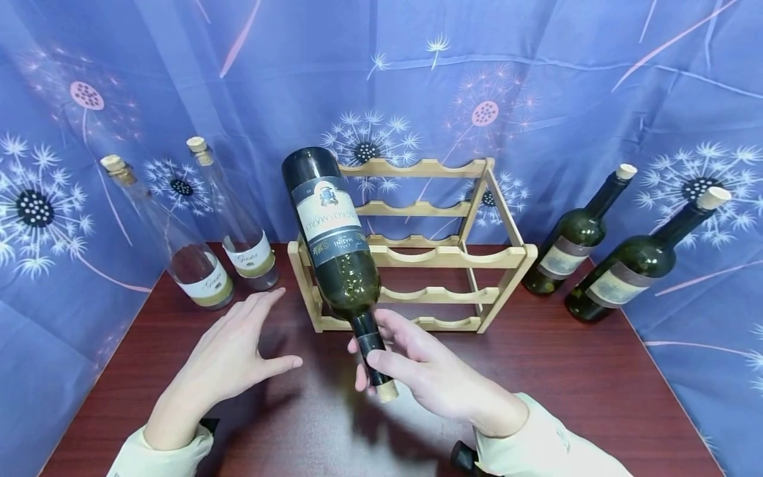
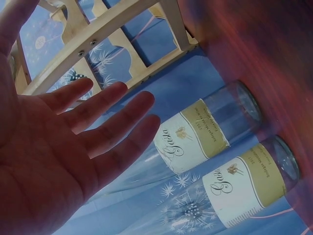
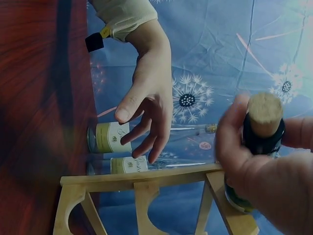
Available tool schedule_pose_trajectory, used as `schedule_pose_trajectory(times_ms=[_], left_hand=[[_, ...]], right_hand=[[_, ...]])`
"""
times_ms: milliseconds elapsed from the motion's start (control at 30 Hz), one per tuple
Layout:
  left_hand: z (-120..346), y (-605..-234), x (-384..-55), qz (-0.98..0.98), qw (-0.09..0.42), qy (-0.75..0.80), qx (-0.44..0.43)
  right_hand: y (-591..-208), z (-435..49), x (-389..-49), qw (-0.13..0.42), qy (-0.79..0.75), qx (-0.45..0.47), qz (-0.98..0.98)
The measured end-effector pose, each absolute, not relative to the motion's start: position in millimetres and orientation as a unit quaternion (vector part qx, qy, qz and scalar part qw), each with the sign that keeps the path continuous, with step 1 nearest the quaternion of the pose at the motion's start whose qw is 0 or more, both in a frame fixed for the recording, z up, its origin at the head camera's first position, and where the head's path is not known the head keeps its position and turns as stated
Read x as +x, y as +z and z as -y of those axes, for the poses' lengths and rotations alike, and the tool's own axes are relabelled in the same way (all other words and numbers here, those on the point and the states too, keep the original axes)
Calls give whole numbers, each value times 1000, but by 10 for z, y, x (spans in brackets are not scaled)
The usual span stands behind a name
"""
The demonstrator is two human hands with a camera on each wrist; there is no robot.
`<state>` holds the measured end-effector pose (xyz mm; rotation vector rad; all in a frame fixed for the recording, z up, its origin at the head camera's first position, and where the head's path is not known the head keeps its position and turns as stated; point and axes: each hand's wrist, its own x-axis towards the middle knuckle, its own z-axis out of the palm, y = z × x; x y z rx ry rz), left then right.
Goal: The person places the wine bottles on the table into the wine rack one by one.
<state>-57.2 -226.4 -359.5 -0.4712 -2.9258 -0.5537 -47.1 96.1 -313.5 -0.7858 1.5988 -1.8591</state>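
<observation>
A dark green wine bottle point(image 1: 334, 232) is tilted with its base up and its corked neck pointing down toward me. My right hand point(image 1: 423, 371) grips it round the neck. In the right wrist view the cork point(image 3: 265, 110) pokes out past my fingers. The bottle hangs in front of the left part of a wooden wine rack point(image 1: 441, 257) and hides some of it. My left hand point(image 1: 229, 351) is in the air left of the bottle, fingers spread, holding nothing. In the left wrist view its palm point(image 2: 44, 161) faces the camera near the rack.
Two clear corked bottles point(image 1: 250, 255) point(image 1: 205, 281) with white and gold labels stand at the back left. Two dark green corked bottles point(image 1: 563, 248) point(image 1: 626, 271) stand right of the rack. Behind the red-brown table point(image 1: 566, 397) hangs a blue dandelion-print cloth point(image 1: 298, 79).
</observation>
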Motion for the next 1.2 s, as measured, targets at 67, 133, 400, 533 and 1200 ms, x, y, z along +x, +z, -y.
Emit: schedule_pose_trajectory(times_ms=[67,133,400,533,1200], left_hand=[[2265,-3593,-570,968,64,-185,-156],[2266,-3591,-568,968,64,-185,-156],[2272,-3600,-581,968,65,-186,-158],[2273,-3613,-589,967,69,-185,-159],[2312,-3612,-580,969,64,-182,-154]], right_hand=[[-3114,-924,-481,301,-704,-297,-571],[-3088,-889,-483,313,-709,-301,-556],[-2977,-742,-564,296,-718,-276,-566],[-2932,-674,-614,279,-732,-250,-569],[-2977,-352,-932,201,-785,-149,-567]])
